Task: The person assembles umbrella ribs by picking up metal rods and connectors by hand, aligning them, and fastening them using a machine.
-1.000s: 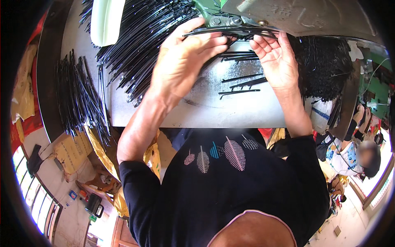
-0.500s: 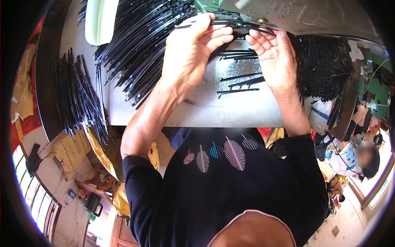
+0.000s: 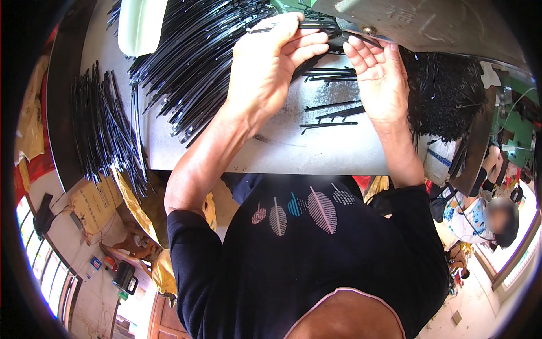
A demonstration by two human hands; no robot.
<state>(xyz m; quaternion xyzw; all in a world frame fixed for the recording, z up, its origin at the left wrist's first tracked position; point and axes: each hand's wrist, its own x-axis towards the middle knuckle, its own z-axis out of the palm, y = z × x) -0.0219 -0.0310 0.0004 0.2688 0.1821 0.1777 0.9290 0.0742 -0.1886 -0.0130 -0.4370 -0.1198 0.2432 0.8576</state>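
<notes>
Thin black strips with small bent ends, shaped like eyeglass temples, lie across my left hand, pinched by the thumb against the fingers. My right hand pinches a black strip near its end, just under the edge of a grey metal housing. Both hands are raised over the far part of the metal table, palms partly turned up. Where the strips meet between the hands is dark and hard to make out. Several loose strips lie on the table between my forearms.
A large heap of black strips spreads left of my hands, with a smaller bundle at the table's left edge. Another dense pile is at right. A pale green tray overhangs the heap. A person sits far right.
Both hands have shifted slightly to the right with the strips in them. The strip at my right hand now slants down toward the right. The piles look the same.
</notes>
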